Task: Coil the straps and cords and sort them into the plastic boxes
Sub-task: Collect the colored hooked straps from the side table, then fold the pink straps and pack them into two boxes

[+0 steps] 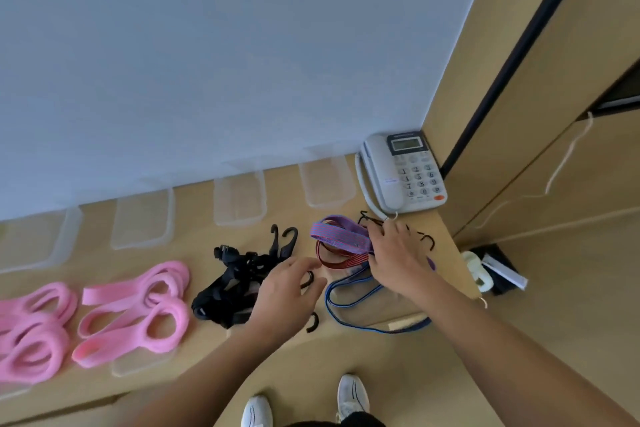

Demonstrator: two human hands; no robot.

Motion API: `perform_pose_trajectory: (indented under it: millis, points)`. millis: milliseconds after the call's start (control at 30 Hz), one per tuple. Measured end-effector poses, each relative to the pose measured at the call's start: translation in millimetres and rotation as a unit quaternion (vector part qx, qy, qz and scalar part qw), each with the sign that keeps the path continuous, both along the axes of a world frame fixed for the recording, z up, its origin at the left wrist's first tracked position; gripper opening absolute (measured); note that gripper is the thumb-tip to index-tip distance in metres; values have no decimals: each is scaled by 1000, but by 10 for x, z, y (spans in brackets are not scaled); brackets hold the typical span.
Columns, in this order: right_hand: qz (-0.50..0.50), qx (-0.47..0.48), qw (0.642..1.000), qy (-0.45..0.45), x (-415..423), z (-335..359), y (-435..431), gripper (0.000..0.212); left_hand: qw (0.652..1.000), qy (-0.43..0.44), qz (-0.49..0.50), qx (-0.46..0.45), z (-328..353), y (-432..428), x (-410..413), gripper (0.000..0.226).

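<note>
place: office | evidence: desk phone [403, 172], wooden desk [381, 357], partition wall [207, 62]

wooden desk [346, 350] bears straps [131, 308], phone [401, 173].

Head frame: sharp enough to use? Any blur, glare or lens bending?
Head view: motion blur softens the left hand and right hand; the clear boxes by the wall look faint and smeared; phone keys are roughly legible; the wide lens bows the back edge of the desk; light is even, shadows soft, no strong glare.
</note>
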State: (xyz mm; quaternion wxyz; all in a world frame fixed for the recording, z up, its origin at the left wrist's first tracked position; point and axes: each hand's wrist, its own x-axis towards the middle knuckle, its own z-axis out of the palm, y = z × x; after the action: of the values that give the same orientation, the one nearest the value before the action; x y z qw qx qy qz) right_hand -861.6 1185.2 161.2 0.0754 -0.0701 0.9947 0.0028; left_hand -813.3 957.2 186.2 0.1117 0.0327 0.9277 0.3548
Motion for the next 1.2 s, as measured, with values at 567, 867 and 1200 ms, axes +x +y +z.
perform_pose_trajectory:
  millis: [567, 867, 1200]
  points:
    - [-39, 12, 999, -22, 80, 201, -251, 87, 992, 118, -6, -53, 45, -595, 346, 28]
    - [76, -65, 991, 93, 911, 452, -1916, 68, 990, 124, 20, -61, -15, -1984, 842, 30]
    - [182, -130, 973, 52, 1507, 335, -3788, 55, 988, 76, 115, -75, -187, -3787, 1687, 40]
